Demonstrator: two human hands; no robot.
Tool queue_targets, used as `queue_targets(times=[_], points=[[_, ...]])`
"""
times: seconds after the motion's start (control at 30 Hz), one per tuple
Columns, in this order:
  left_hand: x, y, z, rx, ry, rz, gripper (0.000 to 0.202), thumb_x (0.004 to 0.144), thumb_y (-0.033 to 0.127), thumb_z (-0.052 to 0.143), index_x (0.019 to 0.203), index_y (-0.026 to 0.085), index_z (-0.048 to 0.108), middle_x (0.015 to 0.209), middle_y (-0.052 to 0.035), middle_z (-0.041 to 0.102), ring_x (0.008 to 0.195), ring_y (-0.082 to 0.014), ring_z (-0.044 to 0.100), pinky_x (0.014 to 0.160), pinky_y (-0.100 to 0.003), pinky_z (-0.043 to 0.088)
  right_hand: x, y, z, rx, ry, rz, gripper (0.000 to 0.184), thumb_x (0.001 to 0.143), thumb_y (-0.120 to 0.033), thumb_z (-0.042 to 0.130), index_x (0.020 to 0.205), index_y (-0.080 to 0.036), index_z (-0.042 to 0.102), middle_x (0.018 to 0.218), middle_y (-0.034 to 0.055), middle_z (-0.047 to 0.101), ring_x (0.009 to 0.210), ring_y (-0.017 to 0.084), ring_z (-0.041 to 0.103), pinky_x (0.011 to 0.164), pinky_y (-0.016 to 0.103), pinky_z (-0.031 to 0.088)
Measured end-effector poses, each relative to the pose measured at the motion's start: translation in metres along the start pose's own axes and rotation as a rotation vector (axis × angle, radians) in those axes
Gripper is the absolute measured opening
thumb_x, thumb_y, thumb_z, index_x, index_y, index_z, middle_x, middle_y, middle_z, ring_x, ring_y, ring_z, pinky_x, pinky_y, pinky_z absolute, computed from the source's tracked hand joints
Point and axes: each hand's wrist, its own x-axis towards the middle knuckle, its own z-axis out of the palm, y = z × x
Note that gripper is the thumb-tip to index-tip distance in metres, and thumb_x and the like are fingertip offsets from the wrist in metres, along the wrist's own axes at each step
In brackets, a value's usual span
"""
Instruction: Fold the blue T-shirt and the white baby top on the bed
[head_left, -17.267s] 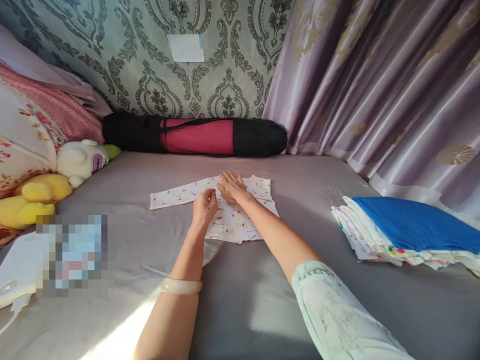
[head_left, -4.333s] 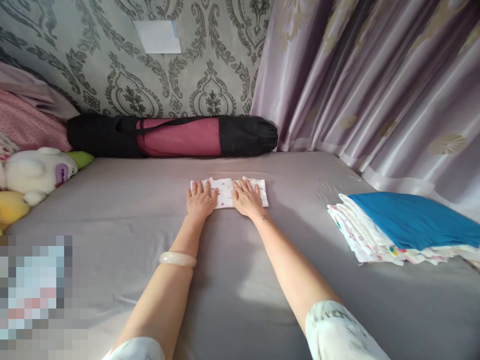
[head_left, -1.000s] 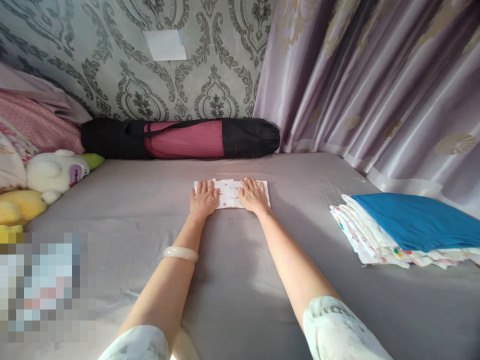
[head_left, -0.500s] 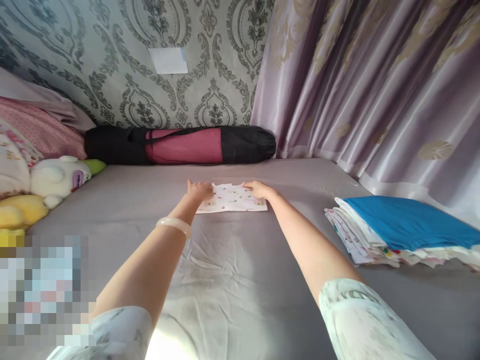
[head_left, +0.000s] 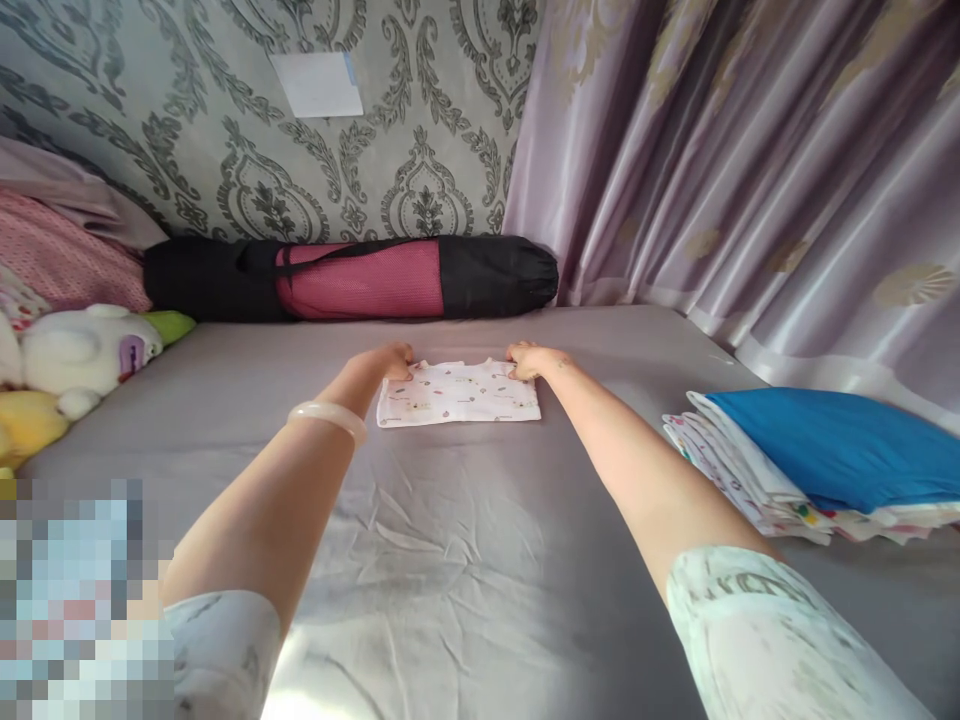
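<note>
A small white shirt (head_left: 459, 396) with a scattered print lies folded into a flat rectangle on the grey bed sheet (head_left: 450, 520). Its far edge dips in the middle like a neckline. At its far left corner, my left hand (head_left: 388, 364) has its thumb and fingers closed on the cloth. My right hand (head_left: 528, 361) pinches the far right corner in the same way. Parts of the fingertips of both hands are hidden. A pale bangle (head_left: 330, 420) circles my left forearm.
To the right lies a stack of folded clothes (head_left: 750, 480) topped by a blue garment (head_left: 847, 450). A black and pink rolled bag (head_left: 360, 280) runs along the wall. Plush toys (head_left: 75, 345) sit at the left. A purple curtain (head_left: 645, 160) hangs at the back right.
Both hands have shifted outward to the shirt's far corners; the left moved off its upper left part. The shirt looks slightly wider. The camera view has also shifted a little.
</note>
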Motion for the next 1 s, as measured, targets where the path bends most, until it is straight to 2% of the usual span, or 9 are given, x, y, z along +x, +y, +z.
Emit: queue_targets(times=[0.07,0.17,0.27,0.4,0.5,0.67,0.77,0.87,1.0], points=[[0.007,-0.005,-0.001,-0.001,-0.084,0.01,0.038,0.062,0.029,0.064,0.098,0.021,0.072,0.095,-0.0082,0.074,0.081,-0.023,0.067,0.074,-0.03,0.049,0.004,0.0,-0.003,-0.008,-0.026,0.007,0.046,0.08,-0.032,0.07,0.123,-0.023,0.06,0.132,0.0104,0.056,0.118,0.028,0.055,0.095,0.039,0.044],[0.015,-0.01,-0.005,0.013,-0.224,0.034,0.031,0.061,0.034,0.064,0.087,0.021,0.074,0.08,-0.0065,0.074,0.074,-0.022,0.065,0.068,-0.028,0.049,0.011,0.002,-0.006,-0.02,-0.069,0.004,0.044,0.078,-0.032,0.071,0.12,-0.023,0.064,0.124,0.0092,0.063,0.103,0.026,0.064,0.086,0.037,0.049],[0.021,-0.01,-0.01,0.022,-0.247,0.031,0.029,0.056,0.035,0.067,0.081,0.022,0.075,0.077,-0.0069,0.073,0.074,-0.0236,0.065,0.069,-0.03,0.049,0.015,0.004,-0.007,-0.05,-0.096,-0.013,0.041,0.077,-0.033,0.071,0.115,-0.022,0.067,0.117,0.0092,0.067,0.097,0.026,0.066,0.08,0.036,0.051],[0.022,-0.004,-0.016,0.001,-0.259,-0.01,0.026,0.052,0.033,0.07,0.074,0.021,0.074,0.078,-0.0092,0.073,0.08,-0.0291,0.067,0.077,-0.037,0.05,0.015,0.003,-0.008,-0.091,-0.051,-0.012,0.045,0.075,-0.036,0.073,0.116,-0.021,0.067,0.127,0.0117,0.062,0.109,0.03,0.061,0.083,0.038,0.05],[0.016,-0.002,-0.017,-0.02,-0.276,-0.033,0.024,0.055,0.031,0.07,0.075,0.02,0.074,0.083,-0.0102,0.073,0.084,-0.031,0.067,0.08,-0.039,0.049,0.009,0.0,-0.003,-0.035,-0.002,0.019,0.044,0.076,-0.032,0.072,0.117,-0.019,0.065,0.134,0.0137,0.056,0.119,0.032,0.055,0.088,0.04,0.048],[-0.008,0.003,-0.007,-0.066,-0.129,-0.116,0.037,0.066,0.029,0.064,0.101,0.021,0.07,0.102,-0.01,0.072,0.091,-0.0261,0.066,0.082,-0.034,0.048,-0.008,0.0,0.017,0.118,0.113,0.023,0.036,0.085,-0.021,0.061,0.12,-0.017,0.058,0.129,0.0138,0.058,0.112,0.027,0.059,0.085,0.035,0.047],[-0.027,0.014,0.001,-0.038,-0.019,-0.152,0.038,0.073,0.029,0.057,0.109,0.021,0.065,0.112,-0.0107,0.069,0.102,-0.0278,0.063,0.092,-0.04,0.042,-0.023,0.002,0.031,0.151,0.239,-0.014,0.032,0.091,-0.021,0.053,0.122,-0.02,0.053,0.128,0.0116,0.059,0.115,0.024,0.056,0.088,0.032,0.044],[-0.046,0.024,0.004,-0.008,0.069,-0.169,0.03,0.078,0.027,0.051,0.103,0.021,0.066,0.11,-0.0114,0.069,0.109,-0.0303,0.06,0.096,-0.045,0.037,-0.037,0.005,0.034,0.205,0.35,-0.055,0.026,0.09,-0.023,0.053,0.116,-0.023,0.055,0.118,0.0078,0.064,0.108,0.022,0.058,0.085,0.03,0.043],[-0.068,0.028,-0.006,-0.007,0.16,-0.152,0.025,0.083,0.032,0.046,0.091,0.022,0.066,0.099,-0.0082,0.07,0.105,-0.0295,0.06,0.091,-0.044,0.038,-0.049,0.01,0.024,0.266,0.432,-0.093,0.026,0.088,-0.024,0.057,0.114,-0.024,0.058,0.114,0.0046,0.066,0.102,0.021,0.06,0.082,0.028,0.043]])
